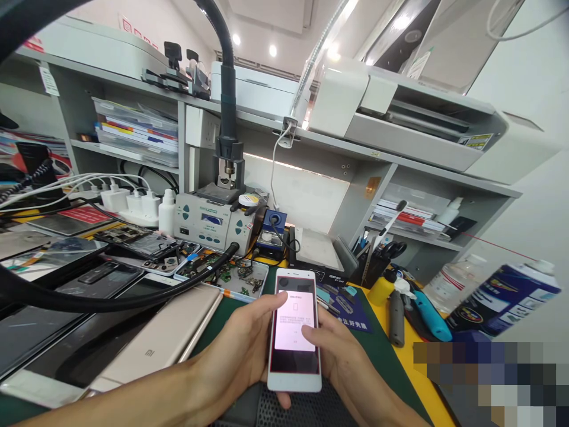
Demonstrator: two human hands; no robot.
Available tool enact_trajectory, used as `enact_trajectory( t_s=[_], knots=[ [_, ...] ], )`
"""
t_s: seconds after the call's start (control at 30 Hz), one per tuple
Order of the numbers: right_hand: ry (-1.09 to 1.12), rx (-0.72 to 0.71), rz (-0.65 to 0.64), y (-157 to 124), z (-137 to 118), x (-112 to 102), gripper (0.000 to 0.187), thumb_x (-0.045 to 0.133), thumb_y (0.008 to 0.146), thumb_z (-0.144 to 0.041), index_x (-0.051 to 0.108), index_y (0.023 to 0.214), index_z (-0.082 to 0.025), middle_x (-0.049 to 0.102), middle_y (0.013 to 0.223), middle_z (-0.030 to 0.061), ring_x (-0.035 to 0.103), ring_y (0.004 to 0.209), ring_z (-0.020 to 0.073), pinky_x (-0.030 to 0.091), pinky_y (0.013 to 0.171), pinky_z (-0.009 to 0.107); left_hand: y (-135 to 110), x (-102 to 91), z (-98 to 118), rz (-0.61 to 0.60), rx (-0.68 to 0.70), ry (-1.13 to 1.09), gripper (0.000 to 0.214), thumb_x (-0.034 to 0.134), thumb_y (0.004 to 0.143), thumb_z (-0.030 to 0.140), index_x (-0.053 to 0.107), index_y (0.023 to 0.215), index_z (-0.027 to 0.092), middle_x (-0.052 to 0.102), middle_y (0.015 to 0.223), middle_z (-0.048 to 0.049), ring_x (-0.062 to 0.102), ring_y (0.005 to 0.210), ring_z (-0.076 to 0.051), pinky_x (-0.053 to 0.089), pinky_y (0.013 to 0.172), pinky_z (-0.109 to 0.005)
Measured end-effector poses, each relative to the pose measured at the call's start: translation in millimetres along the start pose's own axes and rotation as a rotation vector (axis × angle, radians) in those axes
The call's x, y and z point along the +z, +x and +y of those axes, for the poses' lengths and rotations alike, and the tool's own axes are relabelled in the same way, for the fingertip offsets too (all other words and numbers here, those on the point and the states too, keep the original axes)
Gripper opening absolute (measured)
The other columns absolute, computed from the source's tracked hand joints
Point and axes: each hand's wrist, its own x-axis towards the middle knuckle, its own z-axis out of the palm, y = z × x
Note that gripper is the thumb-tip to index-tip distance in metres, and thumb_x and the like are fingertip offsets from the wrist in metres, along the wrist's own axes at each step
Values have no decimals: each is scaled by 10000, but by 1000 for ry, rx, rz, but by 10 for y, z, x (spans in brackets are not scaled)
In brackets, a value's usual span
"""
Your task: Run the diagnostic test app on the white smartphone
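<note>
**White phone held in both hands above a crowded repair desk**

A white phone [294,329] is held upright, low in the middle of the view, above the green mat [382,350] that covers the desk. Its screen is lit, and a pale dialog box is shown on it. The left hand [242,350] is closed around the phone's left edge, with the thumb laid across the upper part of the screen. The right hand [340,356] is wrapped around the right edge from behind, and its thumb is pressed on the screen near the middle of the dialog box.

Just left of the hands, a gold-coloured phone [164,344] is laid face down on the desk. A thick black hose [133,299] is run across the desk behind it. Further back, a tray of small parts [226,276] is set in front of a grey soldering station [211,222]. To the right of the hands, a blue-handled tool [429,314] and a grey-handled tool [396,320] are laid on a yellow surface, near a clear bottle [457,279] and a dark blue spray can [502,299] lying on its side. Shelves with papers and white machines are seen above.
</note>
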Motion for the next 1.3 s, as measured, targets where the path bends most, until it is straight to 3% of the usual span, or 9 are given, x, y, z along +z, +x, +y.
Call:
enact_trajectory(
  t_s=[1.3],
  knots=[
    [5, -19, -23, -7, -6, -1, 454, 647, 877, -342, 608, 1319, -244, 711, 1092, 66, 633, 950, 259, 490, 791, 366, 5, -22, -20, -33, 14, -21, 507, 375, 973, 517, 582, 1295, 186, 683, 997, -110, 663, 856, -273, 505, 527, -298]
  ],
)
